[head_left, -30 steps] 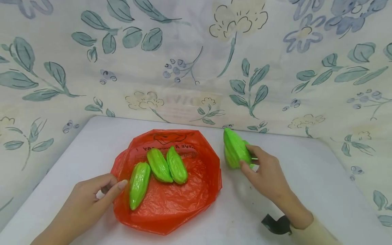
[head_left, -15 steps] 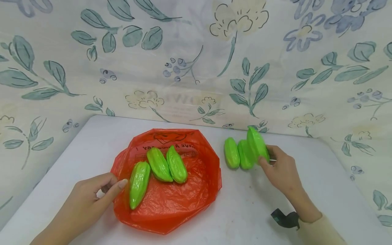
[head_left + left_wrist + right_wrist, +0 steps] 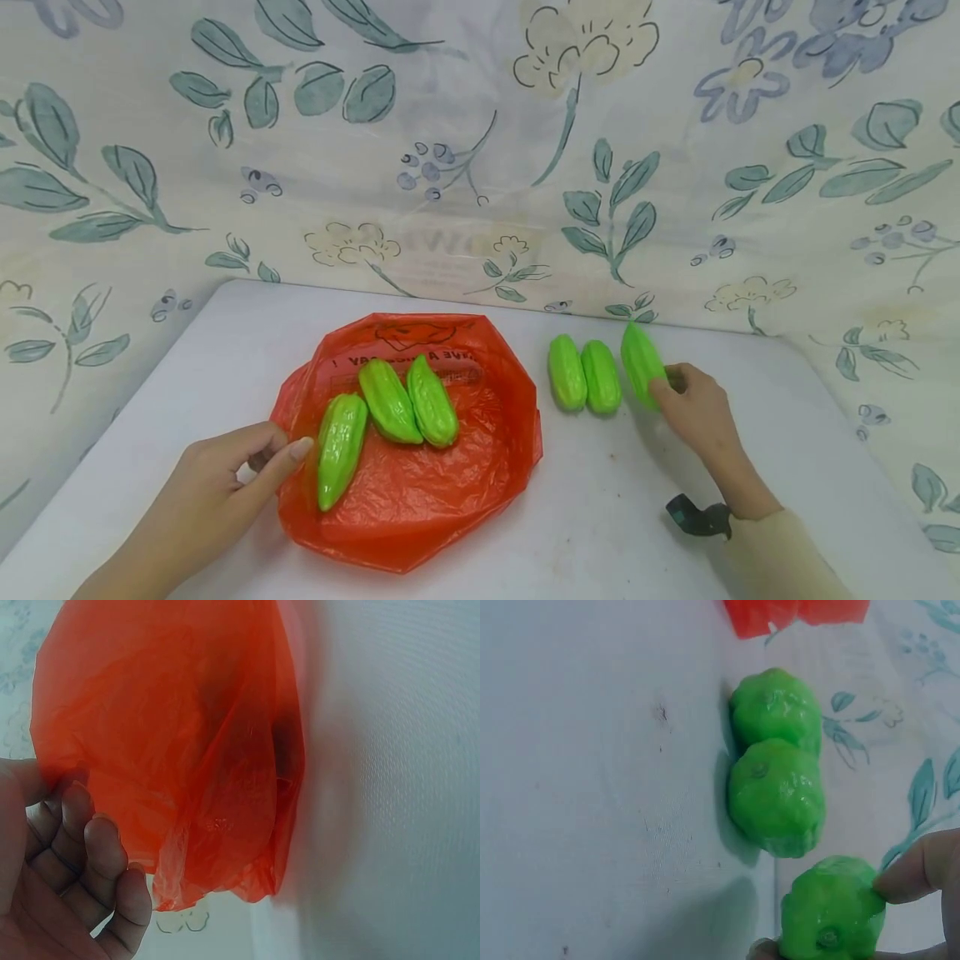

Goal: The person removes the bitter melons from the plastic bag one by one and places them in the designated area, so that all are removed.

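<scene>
My left hand (image 3: 217,487) pinches the left rim of a red plastic bag (image 3: 442,492) that lies spread open on the table. In the left wrist view, the thumb and forefinger meet on the bag's thin film (image 3: 135,720). Three glossy green bitter melons, one of them the leftmost melon (image 3: 342,454), rest in the bag. My right hand (image 3: 701,417) holds another ridged bitter melon (image 3: 640,362) between thumb and fingers, tip pointing away. To its left, two bitter melons (image 3: 776,799) lie side by side on the table, just right of the bag.
The white table (image 3: 592,517) ends at the back against a leaf-and-flower patterned cloth (image 3: 480,150). A black strap piece (image 3: 699,517) sticks out at the right wrist, by the pale sleeve (image 3: 783,558).
My right hand has carried its bitter melon rightward and lower, away from the two lying ones, which now show fully. The left hand and the bag have stayed in place.
</scene>
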A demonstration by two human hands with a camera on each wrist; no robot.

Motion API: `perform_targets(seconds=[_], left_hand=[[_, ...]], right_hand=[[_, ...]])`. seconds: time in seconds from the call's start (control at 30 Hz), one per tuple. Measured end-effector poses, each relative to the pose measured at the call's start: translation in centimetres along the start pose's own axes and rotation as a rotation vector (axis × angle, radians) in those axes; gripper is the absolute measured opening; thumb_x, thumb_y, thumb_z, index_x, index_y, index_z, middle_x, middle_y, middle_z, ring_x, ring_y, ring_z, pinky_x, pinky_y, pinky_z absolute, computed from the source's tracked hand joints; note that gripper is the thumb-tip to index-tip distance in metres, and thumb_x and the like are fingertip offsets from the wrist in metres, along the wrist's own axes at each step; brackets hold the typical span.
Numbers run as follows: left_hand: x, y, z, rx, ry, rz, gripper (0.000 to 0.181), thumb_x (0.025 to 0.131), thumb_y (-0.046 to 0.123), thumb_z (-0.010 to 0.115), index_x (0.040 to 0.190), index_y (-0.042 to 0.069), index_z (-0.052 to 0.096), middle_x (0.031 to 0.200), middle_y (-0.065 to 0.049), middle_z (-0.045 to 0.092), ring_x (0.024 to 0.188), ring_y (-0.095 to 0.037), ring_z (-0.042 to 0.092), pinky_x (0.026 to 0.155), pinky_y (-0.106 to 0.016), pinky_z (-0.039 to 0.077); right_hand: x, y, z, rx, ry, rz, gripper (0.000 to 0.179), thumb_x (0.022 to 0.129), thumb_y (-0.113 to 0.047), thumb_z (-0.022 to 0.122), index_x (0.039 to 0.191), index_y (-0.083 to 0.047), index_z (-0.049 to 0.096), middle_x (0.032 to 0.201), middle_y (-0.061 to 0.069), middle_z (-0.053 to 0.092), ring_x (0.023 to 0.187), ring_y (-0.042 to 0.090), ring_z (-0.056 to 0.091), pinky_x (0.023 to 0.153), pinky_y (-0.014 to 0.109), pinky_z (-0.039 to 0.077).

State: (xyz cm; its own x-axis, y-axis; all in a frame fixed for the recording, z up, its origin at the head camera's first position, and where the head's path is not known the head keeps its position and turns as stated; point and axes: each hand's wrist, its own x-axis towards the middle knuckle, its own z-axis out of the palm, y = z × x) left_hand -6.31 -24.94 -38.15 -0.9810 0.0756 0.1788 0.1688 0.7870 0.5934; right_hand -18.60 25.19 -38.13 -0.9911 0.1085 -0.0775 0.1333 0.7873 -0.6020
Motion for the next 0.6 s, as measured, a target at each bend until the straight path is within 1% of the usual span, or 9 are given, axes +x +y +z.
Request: perform_targets(seconds=[0.1,0.27,0.5,0.6], left_hand=[[0.0,0.0,0.0,-0.003,0.003,0.006,0.023,0.102,0.026,0.071,0.083,0.025,0.058,0.065,0.013,0.053,0.065,-0.007,0.051,0.057,-0.024,0.043],[-0.1,0.0,0.0,-0.015,0.002,0.009,0.023,0.102,0.025,0.071,0.083,0.024,0.058,0.065,0.013,0.052,0.065,-0.007,0.051,0.056,-0.023,0.044],[0.0,0.2,-0.2,-0.017,0.018,0.026,0.023,0.100,0.023,0.073,0.083,0.023,0.057,0.065,0.013,0.052,0.064,-0.007,0.051,0.055,-0.022,0.046],[0.0,0.2,-0.2,-0.012,0.010,0.017,0.023,0.101,0.024,0.073,0.084,0.022,0.057,0.065,0.013,0.053,0.064,-0.006,0.052,0.055,-0.022,0.047]], right_hand=[[0.5,0.3,0.2,-0.002,-0.023,0.034,0.061,0.100,-0.029,0.048,0.142,0.015,0.048,0.130,0.035,0.061,0.108,0.043,0.064,0.082,0.048,0.057],[0.9,0.3,0.6,-0.011,-0.024,0.050,0.061,0.099,-0.029,0.049,0.142,0.014,0.048,0.129,0.034,0.062,0.108,0.042,0.065,0.083,0.049,0.057],[1.0,0.2,0.9,-0.043,-0.032,0.034,0.063,0.101,-0.034,0.051,0.141,0.015,0.048,0.129,0.034,0.061,0.108,0.043,0.065,0.085,0.051,0.057],[1.0,0.2,1.2,-0.061,-0.032,0.020,0.062,0.102,-0.035,0.052,0.140,0.014,0.050,0.128,0.034,0.062,0.107,0.043,0.066,0.085,0.051,0.057]])
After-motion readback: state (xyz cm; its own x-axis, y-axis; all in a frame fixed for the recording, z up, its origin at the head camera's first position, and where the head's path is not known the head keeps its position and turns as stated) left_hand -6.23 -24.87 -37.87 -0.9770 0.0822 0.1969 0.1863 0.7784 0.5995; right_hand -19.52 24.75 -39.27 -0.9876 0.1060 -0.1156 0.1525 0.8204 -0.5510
